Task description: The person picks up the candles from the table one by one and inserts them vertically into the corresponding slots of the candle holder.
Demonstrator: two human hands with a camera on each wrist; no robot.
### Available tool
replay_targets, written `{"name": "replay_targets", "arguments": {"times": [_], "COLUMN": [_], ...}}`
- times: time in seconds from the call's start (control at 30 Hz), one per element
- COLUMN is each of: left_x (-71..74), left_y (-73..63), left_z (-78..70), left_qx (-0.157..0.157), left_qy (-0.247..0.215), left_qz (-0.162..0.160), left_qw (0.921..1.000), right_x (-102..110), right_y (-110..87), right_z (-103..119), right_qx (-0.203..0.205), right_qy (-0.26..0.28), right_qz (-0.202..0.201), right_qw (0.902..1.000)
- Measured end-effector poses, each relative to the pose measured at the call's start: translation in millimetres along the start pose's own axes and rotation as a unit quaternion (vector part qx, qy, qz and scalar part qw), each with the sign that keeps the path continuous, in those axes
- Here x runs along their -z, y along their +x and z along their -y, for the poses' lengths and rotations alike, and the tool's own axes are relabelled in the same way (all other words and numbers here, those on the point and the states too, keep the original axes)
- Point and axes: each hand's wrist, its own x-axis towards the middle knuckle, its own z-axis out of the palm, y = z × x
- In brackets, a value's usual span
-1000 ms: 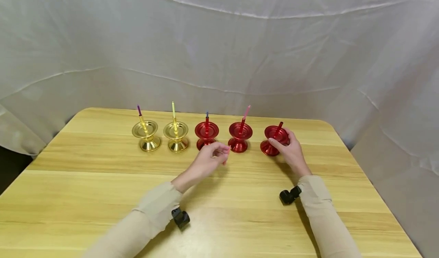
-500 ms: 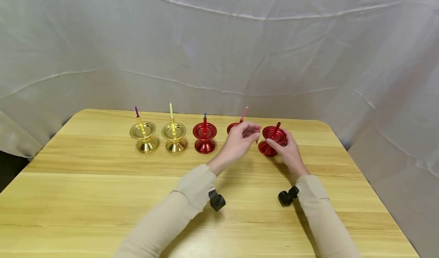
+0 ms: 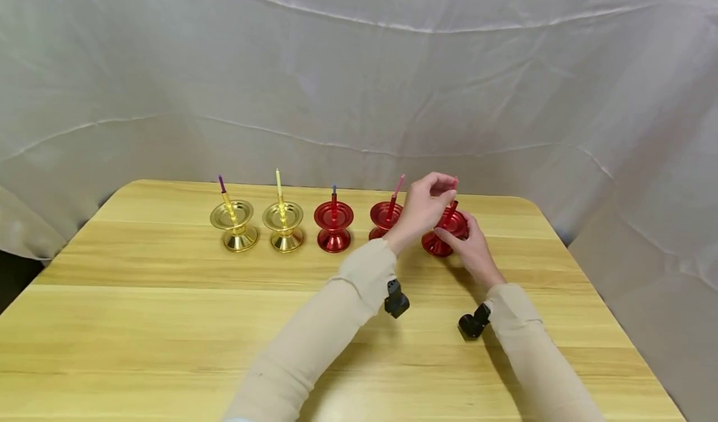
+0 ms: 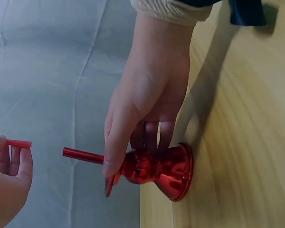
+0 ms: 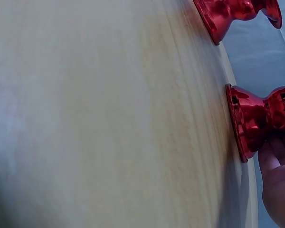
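Note:
In the head view my left hand [image 3: 423, 205] pinches a short red candle [image 3: 455, 183] above the rightmost red candle holder [image 3: 437, 245]. The left wrist view shows that candle [image 4: 20, 143] apart from the holder's thin tube [image 4: 83, 155], with a gap between their ends. My right hand [image 3: 475, 250] grips this holder, the thumb on its dish and the other fingers behind it. Its base stands on the table, as the right wrist view shows. Just left of it, partly behind my left hand, is a second red holder [image 3: 379, 213] bearing a pink candle [image 3: 399, 185].
Further left along the wooden table [image 3: 168, 335] stand a red holder [image 3: 334, 215] with a blue candle, a gold holder [image 3: 287, 241] with a pale yellow candle, and another gold holder [image 3: 240, 241] with a purple candle. A grey-white cloth [image 3: 336, 85] hangs behind the table.
My left hand has moved right and up with the red candle, from in front of the middle red holders to above the rightmost one. The right hand keeps its grip there.

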Motion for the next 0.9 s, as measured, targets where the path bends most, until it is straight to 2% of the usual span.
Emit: {"name": "replay_targets", "arguments": {"times": [0.2,0.33,0.43,0.67,0.9], "left_x": [-11.2,-14.9,-18.5,-22.0,-22.1], "left_y": [14.8,20.9,21.9,22.4,25.0], "left_z": [6.8,12.5,17.4,24.9,25.0], "left_qx": [0.004,0.007,0.011,0.039,0.044], "left_qy": [0.016,0.027,0.027,-0.008,0.000], "left_qz": [0.004,0.004,0.002,-0.020,-0.026], "left_qw": [0.9999,0.9996,0.9996,0.9990,0.9987], "right_x": [-3,-2,0,-1,0], "right_y": [-2.1,-1.7,-1.5,-0.7,-0.2], "right_z": [4,3,-1,-4,-2], "right_qx": [-0.018,-0.017,-0.009,-0.010,-0.008], "right_qy": [0.012,0.008,-0.002,-0.009,-0.008], "right_qz": [0.017,0.011,0.004,-0.001,-0.001], "right_qw": [0.9996,0.9998,0.9999,0.9999,0.9999]}}
